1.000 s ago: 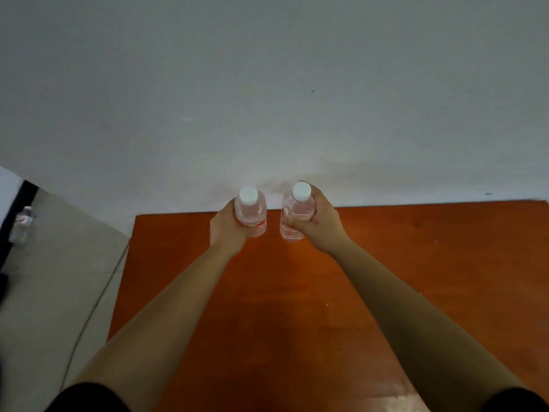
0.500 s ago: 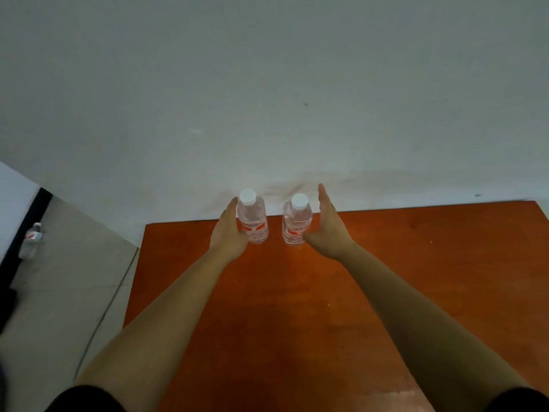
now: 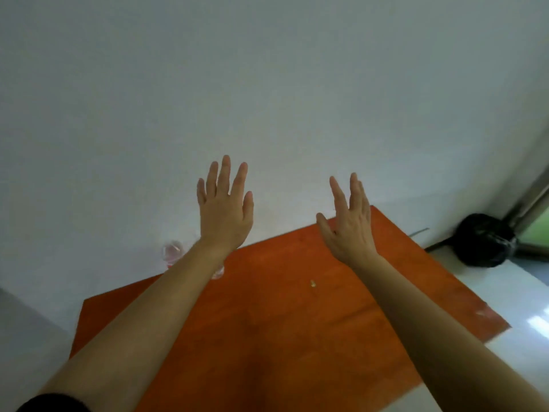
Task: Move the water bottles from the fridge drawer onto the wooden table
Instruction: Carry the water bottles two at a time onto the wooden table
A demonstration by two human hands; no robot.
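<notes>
Two clear water bottles stand at the back of the orange-brown wooden table (image 3: 267,316), close to the white wall. One bottle (image 3: 172,252) shows blurred to the left of my left forearm. Only the base of the other bottle (image 3: 218,272) peeks out from under that forearm. My left hand (image 3: 224,209) is raised above the table's far edge, fingers spread, holding nothing. My right hand (image 3: 349,224) is also lifted and open, to the right of the bottles and apart from them.
A white wall rises behind the table. A black bag (image 3: 484,240) sits on the pale floor at the right, next to a window or door frame (image 3: 531,203). A small pale speck (image 3: 312,283) lies on the tabletop.
Both hands have let go of the bottles, lifted and spread open. The view has swung to the right, so the bottles now lie at the left under my left forearm.
</notes>
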